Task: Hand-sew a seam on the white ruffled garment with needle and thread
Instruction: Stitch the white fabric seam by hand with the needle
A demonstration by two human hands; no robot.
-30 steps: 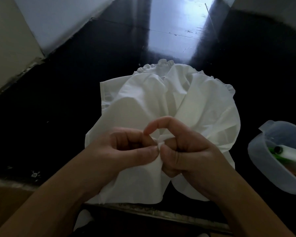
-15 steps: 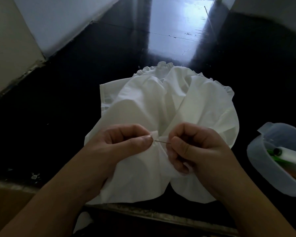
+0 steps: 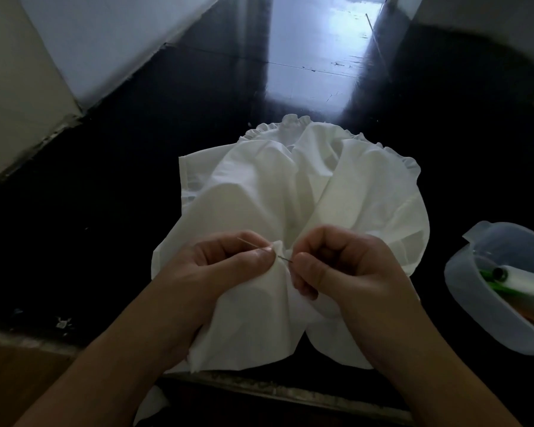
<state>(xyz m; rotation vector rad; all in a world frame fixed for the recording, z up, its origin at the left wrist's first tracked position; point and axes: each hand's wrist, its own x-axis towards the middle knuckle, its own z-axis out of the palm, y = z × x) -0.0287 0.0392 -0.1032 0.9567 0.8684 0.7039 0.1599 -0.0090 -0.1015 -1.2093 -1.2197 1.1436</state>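
Head view, left to right: one left hand [image 3: 225, 266], fingers curled, pinches a fold of the single white ruffled garment [image 3: 290, 211], which lies spread on the dark floor [image 3: 105, 195]. One needle [image 3: 264, 249] runs through that fold, its tip sticking out past the left fingers. One right hand [image 3: 336, 266], fingers curled, pinches the needle's other end. Well apart at far right sits one plastic tub [image 3: 475, 303] holding one white thread spool [image 3: 524, 280].

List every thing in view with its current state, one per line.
garment: crumpled on dark surface, one fold pinched up
needle: pushed through the fold, tip out over left fingers
left hand: pinches fold
right hand: pinches needle's end
plastic tub: open, holds a thread spool
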